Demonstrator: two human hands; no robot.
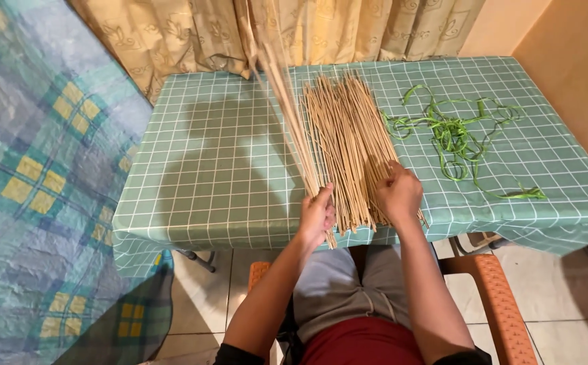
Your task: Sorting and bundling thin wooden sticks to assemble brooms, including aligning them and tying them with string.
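Observation:
A spread pile of thin tan sticks (348,142) lies on a table covered with a green checked cloth (213,169). My left hand (317,215) is closed around a raised bunch of sticks (287,108) that slants up toward the curtain, blurred by motion. My right hand (399,192) rests on the near end of the flat pile, fingers pressing among the sticks at the table's front edge.
A tangle of green ribbon strips (459,132) lies on the right half of the table. A beige curtain (240,34) hangs behind. A blue and yellow plaid blanket (37,182) is at the left. I sit on an orange chair (500,297).

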